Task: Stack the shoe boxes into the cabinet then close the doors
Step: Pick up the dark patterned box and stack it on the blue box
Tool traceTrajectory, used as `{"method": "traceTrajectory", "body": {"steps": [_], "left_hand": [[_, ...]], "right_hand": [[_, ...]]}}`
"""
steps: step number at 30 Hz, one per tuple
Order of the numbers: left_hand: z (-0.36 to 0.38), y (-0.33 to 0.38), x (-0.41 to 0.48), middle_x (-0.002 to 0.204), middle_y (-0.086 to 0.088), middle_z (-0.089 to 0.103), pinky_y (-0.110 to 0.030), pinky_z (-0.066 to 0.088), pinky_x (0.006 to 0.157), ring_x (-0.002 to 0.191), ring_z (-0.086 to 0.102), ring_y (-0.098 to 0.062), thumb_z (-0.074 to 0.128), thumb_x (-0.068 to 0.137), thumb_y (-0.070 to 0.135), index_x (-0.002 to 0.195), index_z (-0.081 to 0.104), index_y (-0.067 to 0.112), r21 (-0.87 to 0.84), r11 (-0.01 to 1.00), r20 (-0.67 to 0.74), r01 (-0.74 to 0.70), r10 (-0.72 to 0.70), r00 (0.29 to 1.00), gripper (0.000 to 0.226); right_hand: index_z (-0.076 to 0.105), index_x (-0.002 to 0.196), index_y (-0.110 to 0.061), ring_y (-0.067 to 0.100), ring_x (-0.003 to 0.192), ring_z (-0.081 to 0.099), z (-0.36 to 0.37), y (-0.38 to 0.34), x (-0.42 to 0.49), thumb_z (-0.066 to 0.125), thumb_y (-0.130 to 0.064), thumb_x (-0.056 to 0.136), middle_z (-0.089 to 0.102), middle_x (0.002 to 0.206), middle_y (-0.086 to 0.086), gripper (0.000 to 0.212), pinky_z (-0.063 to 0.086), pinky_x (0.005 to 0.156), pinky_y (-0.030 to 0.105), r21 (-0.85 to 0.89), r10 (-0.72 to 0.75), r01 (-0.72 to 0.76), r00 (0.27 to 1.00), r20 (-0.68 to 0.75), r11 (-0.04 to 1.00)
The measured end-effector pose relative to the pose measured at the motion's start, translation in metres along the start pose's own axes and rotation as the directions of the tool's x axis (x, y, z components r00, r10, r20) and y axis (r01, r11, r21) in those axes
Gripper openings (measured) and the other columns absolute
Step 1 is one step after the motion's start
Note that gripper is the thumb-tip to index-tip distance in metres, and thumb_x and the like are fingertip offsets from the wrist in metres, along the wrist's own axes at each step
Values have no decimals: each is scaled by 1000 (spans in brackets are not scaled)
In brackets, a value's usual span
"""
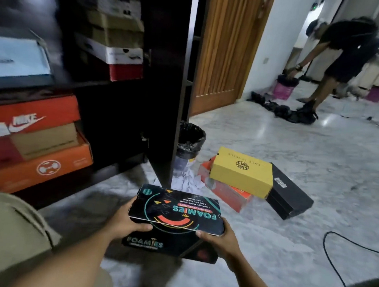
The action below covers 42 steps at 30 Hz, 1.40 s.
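Holding black shoe box [174, 211] in both hands, lower centre of frame, off the floor [288, 251] and in front of the open dark cabinet [166, 74].

- Left hand [129, 223] grips the box's left end, thumb curled across the front face. Right hand [218, 239] grips the front right corner, thumb also on the front face.
- Lid reads "FOAMIES", upside down to camera; pink word under it not legible. Front face reads "FOAMIES" right way up.
- Long axis runs left-right across the frame, lid up, right end slightly lower.
- Cabinet, left of frame: orange box [31, 114] marked "NIKE" with swoosh, brown box [43, 141] under it, then another orange box [45, 167] with a white round logo. Upper shelf holds a stack of boxes [121, 51], brown, white, red; labels too blurred to read.
- Floor, centre right: yellow box [241, 171] with round emblem, lettering upside down and unclear, lying on a red box [229, 196]; plain black box [290, 193] touching them on the right.
- Bin [189, 141] with black liner beside the cabinet door, crumpled paper [189, 182] around its base.
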State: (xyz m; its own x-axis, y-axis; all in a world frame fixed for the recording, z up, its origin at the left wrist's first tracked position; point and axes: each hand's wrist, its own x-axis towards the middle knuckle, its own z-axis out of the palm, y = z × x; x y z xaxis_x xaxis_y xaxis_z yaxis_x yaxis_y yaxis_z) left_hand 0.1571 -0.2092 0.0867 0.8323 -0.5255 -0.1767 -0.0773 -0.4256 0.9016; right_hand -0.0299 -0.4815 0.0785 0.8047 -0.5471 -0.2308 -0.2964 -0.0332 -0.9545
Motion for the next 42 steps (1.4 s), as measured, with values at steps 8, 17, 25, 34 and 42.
{"method": "traceTrajectory", "body": {"steps": [8,17,25,34,42], "left_hand": [[-120,36,-52,134,2,60,-31,43,104,119,57,-14,98,36,50,149,37,27,19,996,-307,92,-82,948,131],[-239,128,-83,126,12,52,-23,35,102,123,51,-11,97,53,23,148,38,23,124,991,-647,-47,117,753,112],[-308,211,-71,135,7,56,-23,39,98,121,54,-11,96,57,30,150,36,25,197,962,-845,-188,264,465,112],[-395,232,-23,136,-12,42,-34,40,103,128,46,-28,87,70,37,148,42,21,213,975,-972,-57,217,89,91],[-455,205,47,143,-16,46,-44,40,103,130,46,-37,76,84,16,147,34,15,203,978,-976,48,206,-64,76]], "right_hand": [[60,126,-31,10,105,70,89,-97,35,100,-39,48,73,115,-10,88,57,94,39,52,-230,224,939,254,973],[53,128,-11,16,103,71,181,-247,78,96,-22,51,72,114,3,88,60,85,35,207,-484,438,812,327,875],[39,119,-10,1,90,60,238,-385,96,91,-24,68,57,106,-6,74,52,55,11,295,-678,624,723,133,724],[51,128,-8,11,102,66,346,-481,163,82,-17,80,67,115,2,57,55,89,28,330,-799,730,578,168,598],[42,123,-11,24,112,61,435,-494,221,75,-11,85,61,116,4,51,48,98,38,300,-811,755,566,150,582]]}}
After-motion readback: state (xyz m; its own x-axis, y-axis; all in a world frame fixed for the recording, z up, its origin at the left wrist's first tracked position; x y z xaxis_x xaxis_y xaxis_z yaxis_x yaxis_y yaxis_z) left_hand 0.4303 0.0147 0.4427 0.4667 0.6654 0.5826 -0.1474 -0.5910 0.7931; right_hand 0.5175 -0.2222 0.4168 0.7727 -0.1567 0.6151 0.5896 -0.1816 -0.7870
